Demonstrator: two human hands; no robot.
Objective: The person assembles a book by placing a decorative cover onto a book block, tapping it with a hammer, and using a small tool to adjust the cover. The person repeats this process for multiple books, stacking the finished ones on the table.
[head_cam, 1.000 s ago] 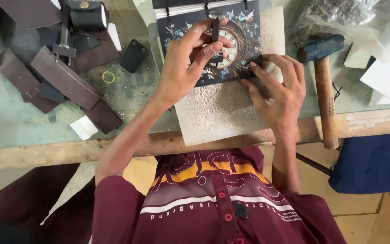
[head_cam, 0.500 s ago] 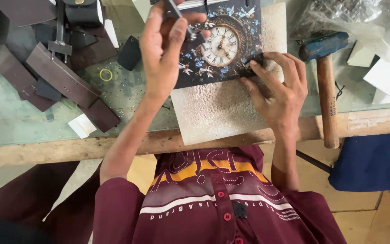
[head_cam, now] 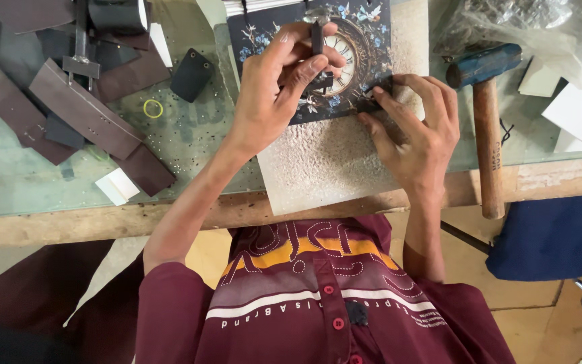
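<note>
Positioning step: left hand [head_cam: 274, 81] pinches the dark punch [head_cam: 318, 42] upright on the clock-printed cover [head_cam: 318, 54]; right hand [head_cam: 415, 128] pins the cover's lower corner. I judge the hammer [head_cam: 486, 114], right of the cover, is needed next.

one hammer [head_cam: 486, 121]; one yellow ring [head_cam: 153, 108]; one clock card [head_cam: 345, 61]

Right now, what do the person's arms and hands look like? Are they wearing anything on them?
Both hands, the left hand and the right hand, are bare: no gloves, rings or watch show. The forearms are bare too. Short maroon sleeves belong to a buttoned shirt with white and orange stripes.
</note>
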